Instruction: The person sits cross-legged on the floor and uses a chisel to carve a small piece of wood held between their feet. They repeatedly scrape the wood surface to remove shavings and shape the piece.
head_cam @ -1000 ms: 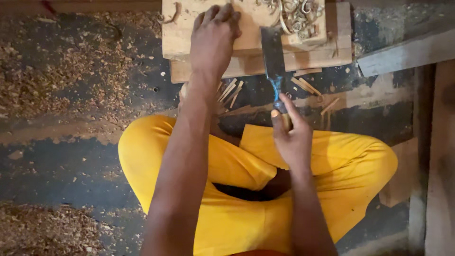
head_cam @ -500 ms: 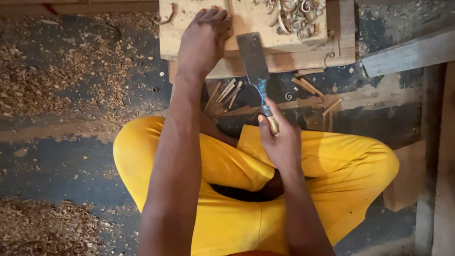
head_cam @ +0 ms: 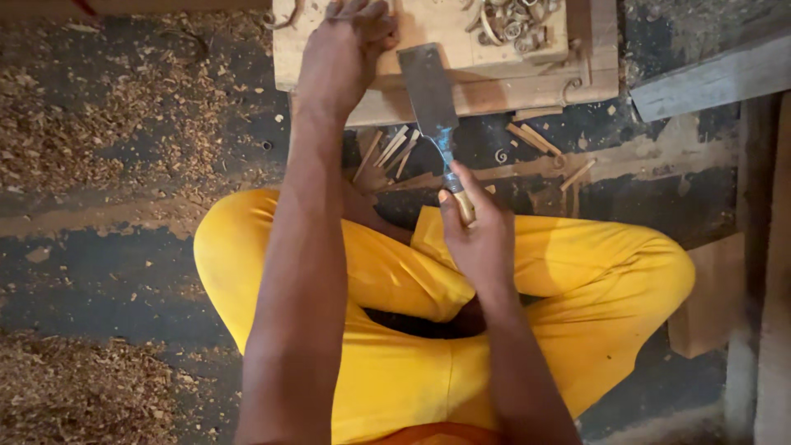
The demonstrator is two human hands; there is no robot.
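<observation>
I count two hands at work: my left hand [head_cam: 346, 51] pressing one pale wooden block [head_cam: 428, 33] at the far edge, my right hand [head_cam: 478, 235] closed on one broad chisel [head_cam: 430, 91]. One thicker board [head_cam: 494, 97] lies under that block. One heap of curled shavings [head_cam: 515, 21] sits on the block, far right. Near the board's front, roughly eight loose wood splinters [head_cam: 387, 152] lie scattered. One wood offcut [head_cam: 713, 297] rests at right.
</observation>
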